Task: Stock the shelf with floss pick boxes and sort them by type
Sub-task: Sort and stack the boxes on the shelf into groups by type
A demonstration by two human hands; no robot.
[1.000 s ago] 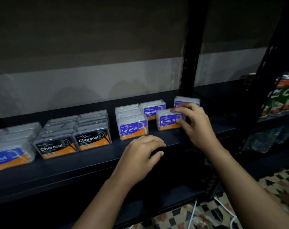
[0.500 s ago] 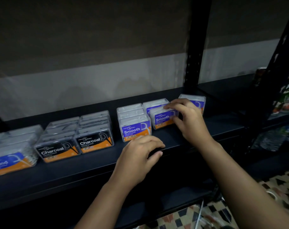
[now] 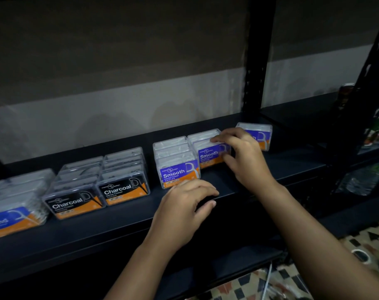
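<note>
While the sorting went on: the person's hands worked at the front of a dark metal shelf point(image 3: 292, 169).
Right hand: the right hand point(image 3: 247, 156) gripped a Smooth floss pick box point(image 3: 209, 155), fingers point(image 3: 222, 137) curled over its top and thumb against its right side.
Box position: it sat on the shelf, touching the Smooth row point(image 3: 176, 163) to its left, in front of another clear box.
Left hand: the left hand point(image 3: 184, 211) rested on the shelf's front edge, fingers loosely curled, holding nothing.
Other stock: two Charcoal rows point(image 3: 97, 182) stood further left; blue-labelled boxes point(image 3: 15, 206) lay at the far left; one lone purple box point(image 3: 257, 135) stood just right of the hand.
Risk: pushing too hard could skew the neighbouring Smooth row, since the boxes looked light and slick.
Second risk: the lone box might be knocked by the wrist if the hand withdrew rightward.
</note>
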